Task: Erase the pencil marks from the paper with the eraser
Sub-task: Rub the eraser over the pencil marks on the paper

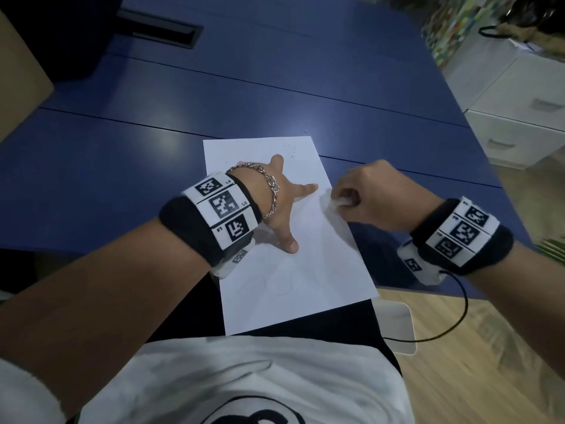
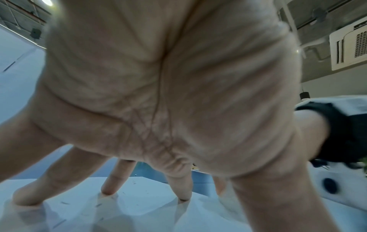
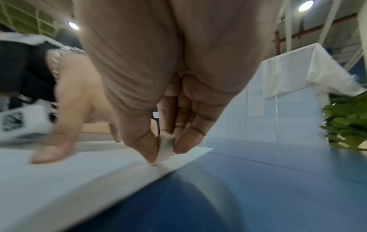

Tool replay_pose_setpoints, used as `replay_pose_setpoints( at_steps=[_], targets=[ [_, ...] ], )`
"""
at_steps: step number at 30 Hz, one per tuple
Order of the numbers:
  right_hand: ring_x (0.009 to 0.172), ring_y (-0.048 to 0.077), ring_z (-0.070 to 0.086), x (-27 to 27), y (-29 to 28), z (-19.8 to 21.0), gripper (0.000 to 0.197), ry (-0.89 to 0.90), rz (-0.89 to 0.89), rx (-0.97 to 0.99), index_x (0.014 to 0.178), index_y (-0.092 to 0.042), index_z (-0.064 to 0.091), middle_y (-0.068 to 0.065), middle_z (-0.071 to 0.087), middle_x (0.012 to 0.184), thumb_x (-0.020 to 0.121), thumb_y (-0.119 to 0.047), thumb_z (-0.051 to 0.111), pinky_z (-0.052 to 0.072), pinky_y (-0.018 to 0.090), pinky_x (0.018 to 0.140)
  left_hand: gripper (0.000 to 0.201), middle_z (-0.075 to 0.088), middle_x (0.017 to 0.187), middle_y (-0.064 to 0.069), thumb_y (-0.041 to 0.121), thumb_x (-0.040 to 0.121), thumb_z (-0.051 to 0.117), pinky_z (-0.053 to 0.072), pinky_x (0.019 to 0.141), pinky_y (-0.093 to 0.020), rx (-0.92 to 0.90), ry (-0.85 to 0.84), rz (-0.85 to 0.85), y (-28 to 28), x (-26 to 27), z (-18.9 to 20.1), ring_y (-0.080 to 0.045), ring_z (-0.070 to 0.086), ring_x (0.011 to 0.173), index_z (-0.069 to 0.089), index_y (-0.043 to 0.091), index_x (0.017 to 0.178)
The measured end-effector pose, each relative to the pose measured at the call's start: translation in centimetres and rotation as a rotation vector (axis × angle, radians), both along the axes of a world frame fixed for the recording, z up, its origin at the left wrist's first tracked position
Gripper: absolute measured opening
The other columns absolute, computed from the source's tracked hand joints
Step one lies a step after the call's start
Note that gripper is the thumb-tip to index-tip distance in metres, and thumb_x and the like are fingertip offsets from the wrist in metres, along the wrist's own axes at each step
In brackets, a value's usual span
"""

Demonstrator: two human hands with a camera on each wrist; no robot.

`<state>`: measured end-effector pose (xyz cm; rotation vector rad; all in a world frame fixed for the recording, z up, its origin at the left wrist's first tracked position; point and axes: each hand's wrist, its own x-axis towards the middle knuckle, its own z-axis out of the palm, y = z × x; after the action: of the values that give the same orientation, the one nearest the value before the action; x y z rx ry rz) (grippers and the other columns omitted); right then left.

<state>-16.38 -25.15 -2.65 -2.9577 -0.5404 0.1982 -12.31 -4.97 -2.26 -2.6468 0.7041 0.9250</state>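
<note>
A white sheet of paper (image 1: 305,270) lies on the blue table (image 1: 122,154) in front of me, with faint pencil lines near its lower half. My left hand (image 1: 284,203) presses down on the paper (image 2: 139,208) with straight, spread fingers (image 2: 111,185). My right hand (image 1: 367,197) pinches a small white eraser (image 1: 339,202) between thumb and fingers. The eraser (image 3: 164,149) touches the paper (image 3: 59,177) close to its right edge. Eraser crumbs (image 2: 65,203) lie scattered on the sheet.
A white drawer unit (image 1: 519,117) stands to the right of the table. A dark object (image 1: 61,35) sits at the table's far left, beside a black slot (image 1: 165,32) in the tabletop. A black cable (image 1: 458,307) hangs from my right wrist. Green leaves (image 3: 345,124) show at right.
</note>
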Motion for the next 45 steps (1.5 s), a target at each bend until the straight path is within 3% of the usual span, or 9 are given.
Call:
replay_pose_setpoints(
  at_steps=[9, 13, 21, 24, 28, 32, 35, 39, 45],
  targets=[
    [0.066, 0.022, 0.058, 0.3, 1.6, -0.3, 0.01, 0.016, -0.059, -0.032, 0.08, -0.021, 0.071, -0.003, 0.064, 0.067, 0.081, -0.019, 0.062, 0.051, 0.034, 0.06, 0.126, 0.018, 0.143, -0.013, 0.084, 0.061, 0.076, 0.05, 0.103, -0.053, -0.02, -0.022, -0.005, 0.1, -0.1, -0.1, -0.037, 0.046, 0.09, -0.008, 0.066, 0.153],
    [0.058, 0.014, 0.048, -0.6, 3.3, -0.8, 0.01, 0.052, 0.026, -0.006, 0.071, -0.024, 0.061, -0.003, 0.059, 0.064, 0.079, -0.019, 0.061, 0.038, 0.023, 0.053, 0.121, 0.021, 0.135, -0.01, 0.083, 0.063, 0.076, 0.05, 0.094, -0.045, -0.043, -0.03, -0.011, 0.3, -0.2, -0.2, -0.032, 0.047, 0.078, -0.006, 0.069, 0.151],
    [0.071, 0.005, 0.064, -3.0, -0.3, 1.2, 0.01, 0.102, -0.114, 0.008, 0.087, -0.029, 0.075, -0.013, 0.07, 0.076, 0.081, -0.023, 0.07, 0.055, 0.026, 0.068, 0.119, 0.019, 0.143, -0.01, 0.089, 0.064, 0.067, 0.046, 0.104, -0.058, -0.068, -0.042, 0.061, 0.3, 0.0, -1.1, -0.051, 0.048, 0.114, -0.011, 0.067, 0.151],
    [0.07, 0.001, 0.06, -4.0, -1.1, 0.1, 0.009, 0.124, -0.15, 0.013, 0.086, -0.029, 0.074, -0.015, 0.067, 0.075, 0.081, -0.022, 0.07, 0.043, 0.012, 0.06, 0.101, 0.026, 0.147, -0.009, 0.081, 0.079, 0.059, 0.048, 0.101, -0.058, -0.124, -0.076, 0.065, 1.2, 0.5, -0.6, -0.044, 0.055, 0.117, -0.006, 0.065, 0.154],
    [0.064, 0.004, 0.055, -3.2, -2.6, -0.8, 0.019, 0.02, -0.21, 0.05, 0.07, -0.029, 0.061, -0.012, 0.062, 0.07, 0.081, -0.014, 0.065, 0.043, 0.021, 0.059, 0.089, 0.038, 0.156, -0.001, 0.059, 0.09, 0.06, 0.039, 0.113, -0.053, -0.108, -0.123, -0.086, 4.2, 2.5, -0.1, -0.037, 0.047, 0.136, 0.002, 0.062, 0.156],
    [0.069, 0.015, 0.058, -1.9, -3.3, -1.0, 0.024, 0.006, -0.242, 0.037, 0.069, -0.031, 0.057, -0.01, 0.063, 0.072, 0.083, -0.013, 0.063, 0.046, 0.028, 0.062, 0.096, -0.006, 0.174, 0.009, 0.055, 0.09, 0.068, 0.003, 0.127, -0.057, -0.082, -0.04, -0.182, 6.0, 1.9, -0.3, -0.036, -0.003, 0.159, -0.001, 0.062, 0.156],
    [0.067, 0.017, 0.055, -1.9, -2.1, 0.0, 0.027, -0.012, -0.235, 0.056, 0.066, -0.031, 0.053, -0.01, 0.06, 0.069, 0.083, -0.013, 0.063, 0.043, 0.029, 0.061, 0.094, -0.02, 0.172, 0.01, 0.06, 0.091, 0.066, -0.005, 0.126, -0.059, -0.171, -0.004, -0.23, 6.0, 1.2, -1.4, -0.037, -0.014, 0.158, -0.003, 0.063, 0.155],
    [0.075, 0.009, 0.062, -4.0, 2.4, 0.6, 0.007, 0.055, -0.064, 0.114, 0.089, -0.027, 0.072, -0.009, 0.068, 0.082, 0.084, -0.024, 0.068, 0.05, 0.025, 0.07, 0.092, -0.025, 0.17, 0.011, 0.06, 0.092, 0.066, 0.0, 0.124, -0.066, -0.175, 0.038, -0.226, 5.5, 1.4, -2.0, -0.043, -0.014, 0.157, -0.003, 0.068, 0.152],
    [0.073, 0.016, 0.053, -3.9, 5.8, -1.1, 0.011, 0.063, -0.013, 0.072, 0.079, -0.03, 0.054, -0.012, 0.05, 0.076, 0.083, -0.026, 0.064, 0.051, 0.037, 0.071, 0.095, -0.025, 0.17, 0.01, 0.058, 0.091, 0.068, 0.017, 0.119, -0.067, -0.126, 0.067, -0.206, 4.8, 1.5, -1.8, -0.048, -0.012, 0.156, -0.004, 0.067, 0.153]
  ],
)
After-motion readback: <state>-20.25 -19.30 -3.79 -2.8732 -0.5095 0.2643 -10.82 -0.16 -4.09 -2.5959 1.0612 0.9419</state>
